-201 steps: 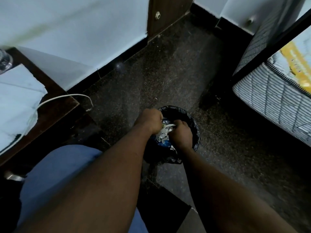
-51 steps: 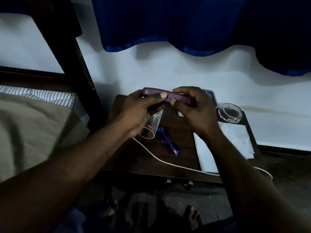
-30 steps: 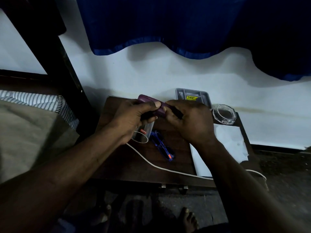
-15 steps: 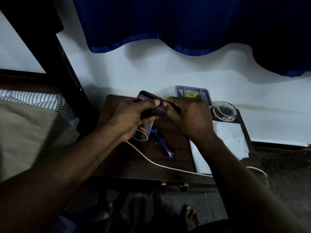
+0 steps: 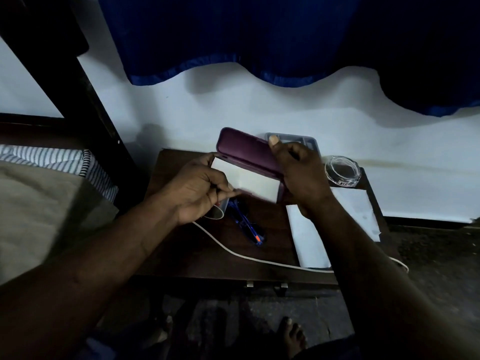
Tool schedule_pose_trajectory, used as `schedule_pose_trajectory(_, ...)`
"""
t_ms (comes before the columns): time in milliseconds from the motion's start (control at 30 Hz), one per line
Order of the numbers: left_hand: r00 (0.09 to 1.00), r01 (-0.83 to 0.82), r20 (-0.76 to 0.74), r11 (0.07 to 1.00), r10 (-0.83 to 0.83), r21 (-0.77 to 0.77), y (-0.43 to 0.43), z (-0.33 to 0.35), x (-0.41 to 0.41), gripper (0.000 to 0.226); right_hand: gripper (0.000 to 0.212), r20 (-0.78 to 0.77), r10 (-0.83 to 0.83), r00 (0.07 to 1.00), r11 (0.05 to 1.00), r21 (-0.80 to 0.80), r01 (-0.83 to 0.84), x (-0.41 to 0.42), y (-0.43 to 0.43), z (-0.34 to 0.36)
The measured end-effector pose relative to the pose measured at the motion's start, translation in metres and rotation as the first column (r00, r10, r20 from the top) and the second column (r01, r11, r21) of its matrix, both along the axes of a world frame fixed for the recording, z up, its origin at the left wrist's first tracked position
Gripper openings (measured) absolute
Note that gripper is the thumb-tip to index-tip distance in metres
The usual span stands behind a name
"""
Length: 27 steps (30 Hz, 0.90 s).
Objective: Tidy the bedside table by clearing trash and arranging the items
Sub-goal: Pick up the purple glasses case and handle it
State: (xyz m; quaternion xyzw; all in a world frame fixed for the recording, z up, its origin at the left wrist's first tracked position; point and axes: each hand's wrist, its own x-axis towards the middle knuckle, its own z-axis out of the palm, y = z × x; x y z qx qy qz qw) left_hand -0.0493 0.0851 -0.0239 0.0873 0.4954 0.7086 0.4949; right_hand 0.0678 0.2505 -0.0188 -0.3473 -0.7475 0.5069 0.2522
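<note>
Over the desk (image 5: 207, 255), fingers of the left hand (image 5: 200, 189) pinch the base and those of the right hand (image 5: 301, 172) grip the lid of an open purple case (image 5: 246, 152); next, probably, the blue glasses (image 5: 245, 224) lying below go inside.

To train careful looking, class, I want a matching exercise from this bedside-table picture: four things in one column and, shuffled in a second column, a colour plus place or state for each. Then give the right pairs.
Things
1. case
2. glasses
3. ashtray
4. cable

Descriptions
A. clear glass, at the far right corner of the table
B. white, trailing along the table's front
C. purple, held open by the left hand and right hand
D. blue, lying on the dark wood

Pairs: 1-C, 2-D, 3-A, 4-B
</note>
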Motion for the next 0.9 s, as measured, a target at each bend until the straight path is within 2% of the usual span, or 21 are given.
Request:
schedule_pose_trajectory(33,0.999,0.038,0.016,0.999,-0.038,0.006,0.000,-0.002,0.001,0.060,0.060,-0.039,-0.025,0.999,0.996,-0.088,0.021,-0.001,-0.001,0.000)
schedule_pose_trajectory(100,0.991,0.133,0.034,0.991,-0.133,0.008,-0.001,-0.004,0.003,0.062,0.051,-0.080,-0.059,0.995,0.977,-0.211,0.041,-0.003,-0.003,0.000)
schedule_pose_trajectory(233,0.971,0.238,0.038,0.971,-0.236,-0.035,-0.003,-0.004,0.001,0.058,0.035,-0.094,-0.067,0.993,0.974,-0.221,0.045,-0.004,-0.003,0.002)
schedule_pose_trajectory(333,0.976,0.198,0.095,0.980,-0.194,-0.037,-0.004,0.003,-0.001,0.035,0.039,-0.094,-0.043,0.995,0.982,-0.188,0.025,-0.005,-0.005,0.005)
schedule_pose_trajectory(367,0.978,0.184,0.104,0.982,-0.179,-0.040,-0.004,0.005,-0.002,0.036,0.041,-0.100,-0.034,0.994,0.983,-0.183,0.016,-0.006,-0.007,0.006)
schedule_pose_trajectory(500,0.995,0.098,0.031,0.993,-0.096,-0.058,-0.003,0.002,-0.005,0.022,0.045,-0.111,-0.057,0.992,0.982,-0.183,0.036,-0.007,-0.015,0.009)
schedule_pose_trajectory(600,1.000,0.029,0.000,0.998,-0.029,-0.062,-0.002,-0.001,-0.007,0.035,0.055,-0.062,-0.024,0.998,0.972,-0.236,0.008,-0.005,-0.015,0.013)
schedule_pose_trajectory(733,0.995,-0.100,-0.028,0.991,0.098,-0.091,-0.001,-0.003,-0.012,0.046,0.044,0.047,0.126,0.991,0.880,-0.466,-0.090,0.003,-0.015,0.011)
schedule_pose_trajectory(800,0.992,-0.121,-0.050,0.989,0.117,-0.089,-0.001,-0.002,-0.013,0.043,0.040,0.070,0.187,0.980,0.846,-0.518,-0.125,0.006,-0.017,0.008)
schedule_pose_trajectory(900,0.992,-0.127,-0.020,0.989,0.125,-0.075,-0.002,0.000,-0.014,0.030,0.033,0.056,0.163,0.985,0.867,-0.485,-0.116,0.005,-0.015,0.006)
